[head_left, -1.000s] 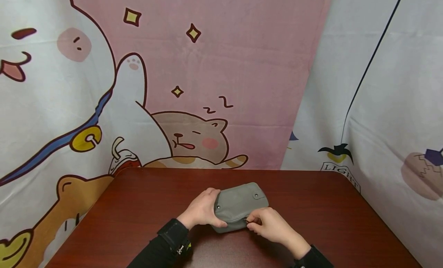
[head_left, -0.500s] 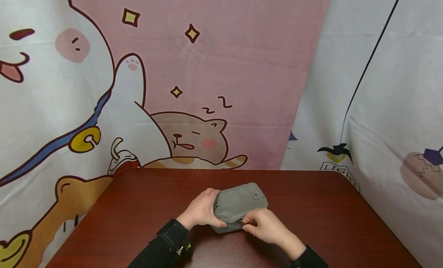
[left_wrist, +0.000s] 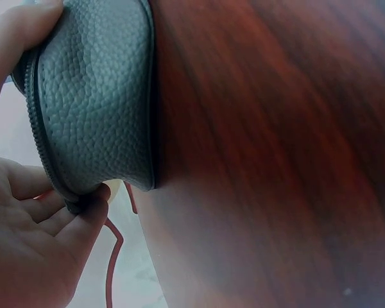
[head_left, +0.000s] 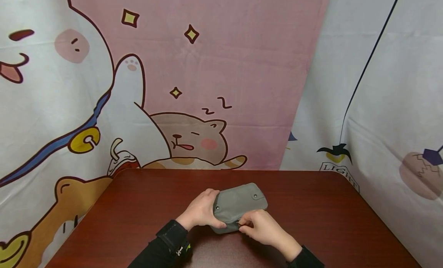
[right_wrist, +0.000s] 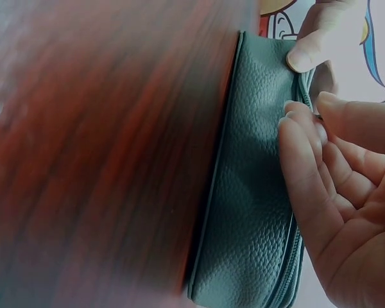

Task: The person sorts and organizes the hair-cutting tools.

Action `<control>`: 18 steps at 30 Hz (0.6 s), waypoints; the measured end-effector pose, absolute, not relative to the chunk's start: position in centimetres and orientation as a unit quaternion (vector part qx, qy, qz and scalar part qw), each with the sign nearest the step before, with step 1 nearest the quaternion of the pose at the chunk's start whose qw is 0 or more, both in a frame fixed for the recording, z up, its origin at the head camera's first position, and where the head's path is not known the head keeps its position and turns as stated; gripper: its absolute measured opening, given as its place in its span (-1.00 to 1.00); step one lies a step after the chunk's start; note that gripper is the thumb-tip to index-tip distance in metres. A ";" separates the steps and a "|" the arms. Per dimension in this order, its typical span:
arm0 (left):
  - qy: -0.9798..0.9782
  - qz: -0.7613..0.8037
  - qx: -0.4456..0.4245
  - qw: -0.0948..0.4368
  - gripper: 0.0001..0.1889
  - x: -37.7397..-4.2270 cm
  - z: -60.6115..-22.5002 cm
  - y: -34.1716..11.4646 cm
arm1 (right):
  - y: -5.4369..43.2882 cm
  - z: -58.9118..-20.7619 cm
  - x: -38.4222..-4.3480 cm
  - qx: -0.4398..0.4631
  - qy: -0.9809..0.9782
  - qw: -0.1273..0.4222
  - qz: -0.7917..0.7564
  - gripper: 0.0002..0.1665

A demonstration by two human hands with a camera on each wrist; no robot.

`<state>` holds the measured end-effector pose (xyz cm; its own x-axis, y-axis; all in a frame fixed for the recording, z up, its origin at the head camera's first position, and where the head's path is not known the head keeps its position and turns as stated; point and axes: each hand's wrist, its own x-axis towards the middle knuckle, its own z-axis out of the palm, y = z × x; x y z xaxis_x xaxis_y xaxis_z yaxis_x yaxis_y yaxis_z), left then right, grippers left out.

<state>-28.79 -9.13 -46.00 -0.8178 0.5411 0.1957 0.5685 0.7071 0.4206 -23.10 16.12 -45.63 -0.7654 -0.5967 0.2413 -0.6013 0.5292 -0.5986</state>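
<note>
A grey-green leather zip pouch [head_left: 240, 202] with two metal snaps lies on the brown table, in the middle of the head view. My left hand [head_left: 200, 211] grips its left end, thumb on the near side. In the left wrist view the pebbled side [left_wrist: 99, 96] and the zip teeth [left_wrist: 35, 128] show between thumb and fingers. My right hand [head_left: 261, 227] pinches the zip pull at the near edge, close to the left thumb. The pull itself is mostly hidden by the fingertips. Along the pouch in the right wrist view, the zip [right_wrist: 289, 263] looks closed behind the hand.
The dark red-brown table [head_left: 145, 198] extends around the pouch on all sides. Behind it hangs a cloth backdrop [head_left: 256, 75] with cartoon animals, its white right part [head_left: 380, 87] reaching down past the table's right edge.
My right hand has slid left along the pouch's near edge with the zip pull, nearer to the left thumb. The left hand and the pouch have hardly moved.
</note>
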 end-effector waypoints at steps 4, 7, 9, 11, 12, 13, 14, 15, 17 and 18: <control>-0.923 -0.237 -0.300 0.030 0.14 -28.8 -46.0 -9.1 | 15.9 -45.6 -23.1 0.348 -0.874 0.009 0.338 -0.95; -0.924 -0.236 -0.299 0.030 0.14 -28.7 -46.0 -9.1 | 15.7 -45.5 -23.0 0.349 -0.874 0.010 0.338 -0.96; -0.925 -0.235 -0.297 0.031 0.14 -28.7 -45.9 -9.1 | 15.6 -45.5 -22.9 0.350 -0.873 0.010 0.339 -0.95; -0.925 -0.234 -0.297 0.031 0.14 -28.7 -45.9 -9.0 | 15.4 -45.5 -22.9 0.352 -0.873 0.010 0.339 -0.95; -0.926 -0.233 -0.297 0.031 0.14 -28.7 -46.0 -9.0 | 15.3 -45.5 -22.9 0.352 -0.872 0.009 0.339 -0.95; -0.926 -0.232 -0.297 0.032 0.14 -28.7 -46.0 -9.0 | 15.3 -45.5 -22.9 0.353 -0.872 0.008 0.338 -0.95; -0.926 -0.231 -0.297 0.032 0.14 -28.7 -46.0 -9.0 | 15.2 -45.6 -22.9 0.353 -0.873 0.007 0.337 -0.95; -0.926 -0.231 -0.298 0.032 0.14 -28.7 -46.0 -9.0 | 15.1 -45.6 -22.9 0.353 -0.873 0.005 0.336 -0.95; -0.926 -0.229 -0.297 0.033 0.14 -28.7 -46.0 -9.0 | 15.0 -45.6 -22.9 0.352 -0.874 0.004 0.334 -0.95; -0.927 -0.228 -0.297 0.034 0.14 -28.7 -46.0 -9.0 | 14.9 -45.7 -22.9 0.353 -0.875 0.004 0.333 -0.95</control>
